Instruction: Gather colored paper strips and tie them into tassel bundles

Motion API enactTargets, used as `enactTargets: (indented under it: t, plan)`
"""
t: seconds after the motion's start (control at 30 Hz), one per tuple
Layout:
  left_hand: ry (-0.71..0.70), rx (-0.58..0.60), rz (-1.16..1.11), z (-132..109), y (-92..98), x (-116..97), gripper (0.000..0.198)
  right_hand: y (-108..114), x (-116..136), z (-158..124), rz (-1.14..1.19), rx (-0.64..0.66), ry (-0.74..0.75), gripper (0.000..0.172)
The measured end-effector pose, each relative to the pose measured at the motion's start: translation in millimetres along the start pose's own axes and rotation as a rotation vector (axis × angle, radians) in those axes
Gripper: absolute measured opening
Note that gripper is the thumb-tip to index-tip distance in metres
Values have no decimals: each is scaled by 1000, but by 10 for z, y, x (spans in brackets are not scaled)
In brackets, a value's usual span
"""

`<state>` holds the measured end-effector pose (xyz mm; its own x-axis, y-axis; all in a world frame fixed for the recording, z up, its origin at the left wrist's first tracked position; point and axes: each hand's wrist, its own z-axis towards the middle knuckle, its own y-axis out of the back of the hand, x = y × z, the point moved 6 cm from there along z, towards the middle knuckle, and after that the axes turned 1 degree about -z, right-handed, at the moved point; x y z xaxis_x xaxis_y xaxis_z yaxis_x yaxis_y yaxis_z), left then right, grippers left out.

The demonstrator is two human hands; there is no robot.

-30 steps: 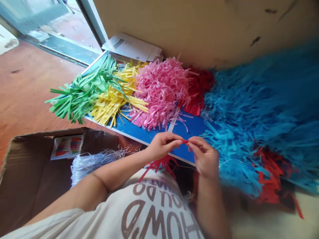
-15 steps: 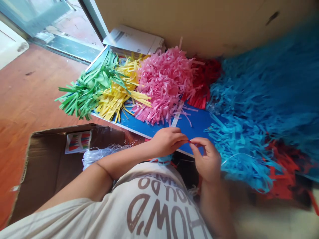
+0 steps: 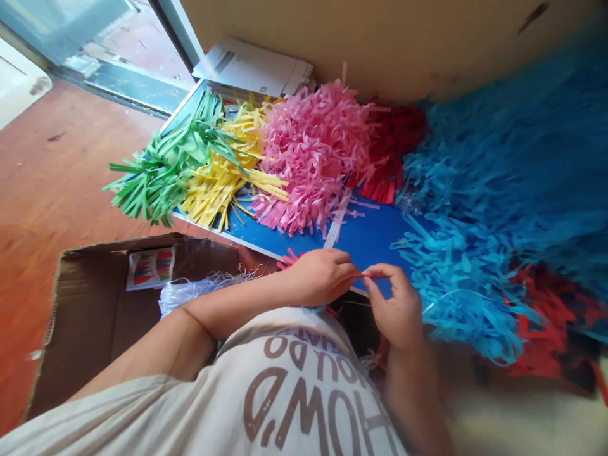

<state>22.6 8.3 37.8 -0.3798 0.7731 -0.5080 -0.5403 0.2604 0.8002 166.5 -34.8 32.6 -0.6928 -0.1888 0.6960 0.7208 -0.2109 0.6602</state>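
My left hand [image 3: 323,277] is closed, its fingers pinching a thin red piece just in front of my shirt. Opposite it, my right hand [image 3: 393,304] pinches the other end of the same piece between thumb and forefinger, with the fingertips of both hands nearly touching. Pinkish-red fringe [image 3: 289,258] sticks out behind my left wrist. Beyond the hands, a pile of pink fringed strips [image 3: 316,152] lies on the blue table [image 3: 365,237]. Light blue fringe [image 3: 463,285] lies to the right of my right hand.
Green fringe [image 3: 164,164], yellow fringe [image 3: 218,183] and dark red fringe [image 3: 392,149] also lie on the table. Papers [image 3: 254,68] are stacked by the wall. A cardboard box [image 3: 85,323] stands at the lower left, with white string [image 3: 197,291] beside my left forearm.
My left hand has turned slightly and sits a little lower. The red piece between the fingertips shows less, and more pinkish-red fringe shows behind the left wrist. The view has shifted slightly.
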Motion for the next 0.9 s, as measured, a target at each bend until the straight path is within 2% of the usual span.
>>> enactTargets:
  t: [0.13, 0.4, 0.57, 0.63, 0.73, 0.9]
  plan:
    - [69, -18, -99, -10, -23, 48, 23, -4, -5, -8, -11, 7, 14, 11]
    - [93, -80, -242, -26, 45, 105, 10, 6, -13, -20, -15, 8, -5, 10]
    - [156, -135, -376, -65, 36, 197, 13, -23, -98, -50, 190, 19, -98, 26]
    - [167, -133, -435, -63, 28, 207, 14, -4, -105, -43, 195, -6, -101, 18]
    - [126, -119, -388, -28, 44, 164, 20, 37, -49, -17, 97, -37, -41, 5]
    - [75, -131, -255, 26, 104, 131, 18, 83, 20, -30, -33, -92, 35, 8]
